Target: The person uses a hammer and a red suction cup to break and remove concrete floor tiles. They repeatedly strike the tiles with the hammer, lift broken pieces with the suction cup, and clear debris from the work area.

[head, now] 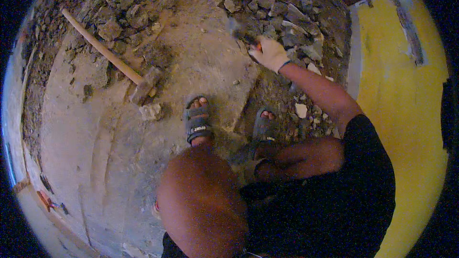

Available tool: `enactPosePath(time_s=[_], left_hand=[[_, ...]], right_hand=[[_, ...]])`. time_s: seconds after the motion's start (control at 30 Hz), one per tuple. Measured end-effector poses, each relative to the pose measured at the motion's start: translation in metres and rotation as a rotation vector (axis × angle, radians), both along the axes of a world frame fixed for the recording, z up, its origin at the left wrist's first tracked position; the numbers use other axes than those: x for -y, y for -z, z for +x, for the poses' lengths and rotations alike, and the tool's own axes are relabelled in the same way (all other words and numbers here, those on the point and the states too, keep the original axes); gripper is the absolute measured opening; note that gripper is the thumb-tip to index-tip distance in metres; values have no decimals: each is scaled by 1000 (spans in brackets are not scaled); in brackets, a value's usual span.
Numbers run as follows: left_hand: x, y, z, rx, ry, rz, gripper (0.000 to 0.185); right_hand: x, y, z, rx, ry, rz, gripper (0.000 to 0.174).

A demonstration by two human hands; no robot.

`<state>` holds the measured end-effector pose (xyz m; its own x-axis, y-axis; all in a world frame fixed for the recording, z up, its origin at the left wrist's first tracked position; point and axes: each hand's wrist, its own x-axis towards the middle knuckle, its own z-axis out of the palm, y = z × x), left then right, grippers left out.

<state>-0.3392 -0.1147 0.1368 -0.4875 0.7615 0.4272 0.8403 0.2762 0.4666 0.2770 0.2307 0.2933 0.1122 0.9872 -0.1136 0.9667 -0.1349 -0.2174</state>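
My right hand (pixel 271 54), in a pale knit work glove, grips a hand tool (pixel 236 28) over the edge of broken rubble (pixel 276 10). The tool shows some orange at the grip. Its grey far end is too blurred to name. A pale sliver (pixel 156 209) with a red edge juts out beside my left knee; it may be part of my left glove, and the rest is hidden. On the dusty slab (pixel 197 53), left of my feet, lies a sledgehammer (pixel 102 48) with a wooden handle. A pale chunk (pixel 151 111) sits against its head.
My sandalled feet (pixel 198 118) rest near a broken slab edge (pixel 244 109). Stones and debris (pixel 122 21) spread along the far left. A yellow wall (pixel 398 89) stands at my right. Several small tools (pixel 50 202), one with a red part, lie by the left border.
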Motion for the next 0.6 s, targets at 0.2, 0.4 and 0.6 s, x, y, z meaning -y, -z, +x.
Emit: enactPosePath(time_s=[0.2, 0.4, 0.6], left_hand=[[-16, -11, 4, -2, 7, -60, 32], [-30, -23, 11, 15, 59, -150, 33], [-100, -60, 17, 26, 190, -188, 35]], right_hand=[[13, 61, 70, 255, 290, -351, 33], [20, 29, 75, -37, 213, -232, 39], [41, 25, 74, -55, 127, -347, 41]])
